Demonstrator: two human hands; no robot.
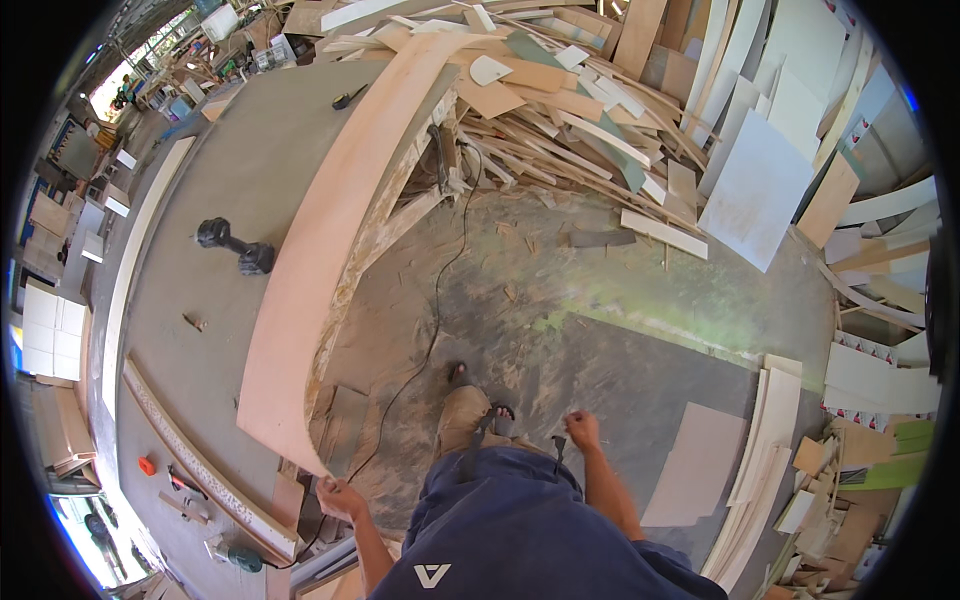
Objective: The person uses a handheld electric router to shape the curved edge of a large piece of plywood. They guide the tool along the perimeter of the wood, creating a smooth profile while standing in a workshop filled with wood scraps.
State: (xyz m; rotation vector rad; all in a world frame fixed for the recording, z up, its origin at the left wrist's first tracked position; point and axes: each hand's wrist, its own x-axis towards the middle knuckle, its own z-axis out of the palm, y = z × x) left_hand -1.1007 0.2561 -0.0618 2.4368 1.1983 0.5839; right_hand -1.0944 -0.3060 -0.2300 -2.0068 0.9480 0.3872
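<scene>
A long, thin, pale pinkish plywood strip (310, 250) lies along the right edge of the workbench (180, 330). My left hand (342, 499) is closed on its near corner, with the fingers pinching the edge. The strip's far end reaches the scrap pile. My right hand (582, 430) hangs in front of my right side, apart from the strip, its fingers curled. Something small and dark shows at its fingertips, too small to name. Left of the strip, a black cordless drill (235, 247) lies on the bench.
Wood offcuts (560, 120) are heaped beyond the bench. A black cable (437, 300) runs across the floor beside my feet. Boards (765, 440) are stacked at the right, near a flat panel (695, 465). A white-edged strip (205, 455) and a green power tool (240, 556) are at the near left.
</scene>
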